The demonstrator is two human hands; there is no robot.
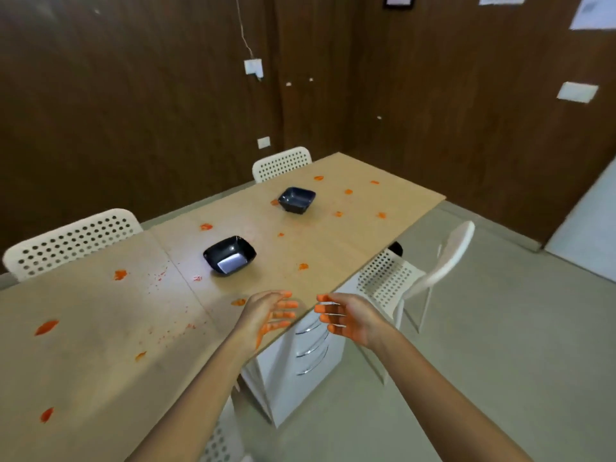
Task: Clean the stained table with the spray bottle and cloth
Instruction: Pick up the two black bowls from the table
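Facing each other: the left hand (266,315) and the right hand (343,320) hang palm to palm above the near edge of the table (100,328), close together but apart, and neither touches anything.
Left hand: fingers spread and loose, holding nothing; orange smears coat the fingertips (290,304) and run along the heel of the palm.
Right hand: also spread wide and empty, with orange on its fingers (325,308) and across much of the palm.
Table: a long, light wood top that runs away toward the far corner of the room, dotted with orange stains (46,326) from the near left end to the far end, plus fine orange specks near the seam in the top.
Nearest stain to the hands: a small blotch (238,302) just left of the left hand.
Near bowl (229,255): dark, square-sided, upright on the table beyond the hands, with a pale glare inside.
Far bowl (296,200): the same kind, further along the table, with stains around it.
Spray bottle and cloth: I can see neither anywhere in view.
Chairs: white perforated chairs stand along the far side (71,243) and one on the near side (430,271), turned out from the table.
Under the table: a white drawer unit (300,355) with curved metal handles.
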